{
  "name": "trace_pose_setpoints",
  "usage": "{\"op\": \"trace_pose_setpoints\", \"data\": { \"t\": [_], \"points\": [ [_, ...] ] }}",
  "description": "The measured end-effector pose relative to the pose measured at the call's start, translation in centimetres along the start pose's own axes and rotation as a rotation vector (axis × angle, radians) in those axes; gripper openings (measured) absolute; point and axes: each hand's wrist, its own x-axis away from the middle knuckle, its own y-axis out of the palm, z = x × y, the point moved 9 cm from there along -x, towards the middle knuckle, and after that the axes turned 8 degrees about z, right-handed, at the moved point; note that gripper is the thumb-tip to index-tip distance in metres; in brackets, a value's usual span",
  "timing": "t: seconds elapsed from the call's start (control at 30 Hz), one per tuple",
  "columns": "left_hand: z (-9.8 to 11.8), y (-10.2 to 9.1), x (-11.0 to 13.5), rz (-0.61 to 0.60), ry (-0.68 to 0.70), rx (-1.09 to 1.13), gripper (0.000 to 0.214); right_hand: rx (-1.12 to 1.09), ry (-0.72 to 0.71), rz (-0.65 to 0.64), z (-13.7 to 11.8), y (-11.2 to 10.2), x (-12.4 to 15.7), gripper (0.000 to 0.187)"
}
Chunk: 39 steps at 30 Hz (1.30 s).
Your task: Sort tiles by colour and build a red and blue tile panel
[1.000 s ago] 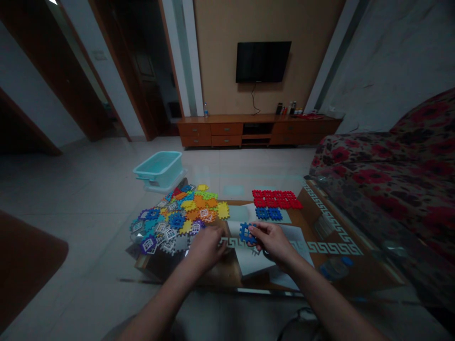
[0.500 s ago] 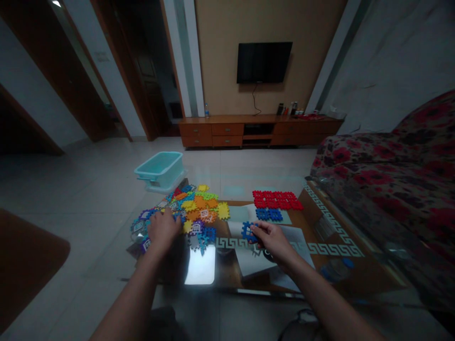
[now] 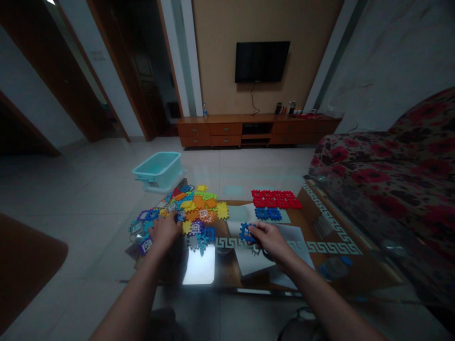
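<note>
My right hand point(image 3: 268, 239) holds a blue square window-frame block point(image 3: 246, 232) with notched edges, pinched between thumb and fingers above the glass table. My left hand point(image 3: 165, 230) rests on the left side of a heap of mixed interlocking blocks point(image 3: 199, 202), its fingers apart and bent down over the pieces; the fingertips are partly hidden. Near it lies a purple block with a white window point(image 3: 146, 245). To the right, red blocks point(image 3: 275, 199) lie joined in two rows. Directly in front of them is a short row of blue blocks point(image 3: 268, 213).
The glass-topped table point(image 3: 227, 279) has papers point(image 3: 295, 233) and a bottle point(image 3: 336, 268) visible under or through it. A turquoise bin point(image 3: 158, 171) stands beyond its far left corner. A flowered sofa point(image 3: 384, 161) is at the right; a brown rounded furniture edge point(image 3: 28, 270) at the left.
My left hand has shifted slightly down and its fingers have drawn in over the pieces. The right hand keeps the blue block almost in place. The view has moved slightly.
</note>
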Motion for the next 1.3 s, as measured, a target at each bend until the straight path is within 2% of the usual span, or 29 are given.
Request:
{"op": "trace_pose_setpoints", "data": {
  "t": [0.17,0.4,0.63,0.77,0.83,0.93,1.03,1.1,1.2,1.3],
  "points": [
    [0.6,-0.9,0.2,0.047,0.01,-0.002,0.048,0.01,-0.007,-0.003,-0.1,0.2,0.0,0.017],
    [1.2,-1.4,-0.4,0.127,0.067,0.105,0.037,-0.001,-0.008,-0.003,-0.2,0.1,0.0,0.018],
    [1.9,-3.5,-0.3,0.261,0.121,0.169,0.034,0.02,-0.001,0.014,0.3,-0.2,-0.4,0.014],
    [1.7,-5.2,-0.2,0.374,0.095,0.293,0.037,0.034,-0.008,0.027,0.5,-0.5,-0.6,0.014],
    [1.9,-5.6,0.0,0.387,0.075,0.42,0.035,0.023,-0.008,0.027,0.6,-0.5,-0.7,0.016],
    [3.1,-4.7,0.7,0.27,0.024,0.758,0.03,-0.021,0.008,0.017,0.9,-0.4,-0.9,0.016],
    [5.7,-2.9,2.3,0.059,0.015,1.063,0.049,-0.078,0.01,0.04,0.9,-0.7,-1.0,0.013],
    [7.8,-2.2,3.6,-0.062,0.064,1.126,0.06,-0.109,0.017,0.085,0.8,-1.3,-1.0,0.015],
    [10.3,-1.7,5.5,-0.208,0.147,1.157,0.044,-0.163,0.029,0.108,0.5,-1.7,-0.8,0.021],
    [11.4,-1.3,6.9,-0.323,0.108,1.252,0.034,-0.244,0.041,0.043,-0.1,-1.2,-0.4,0.024]
  ]
}}
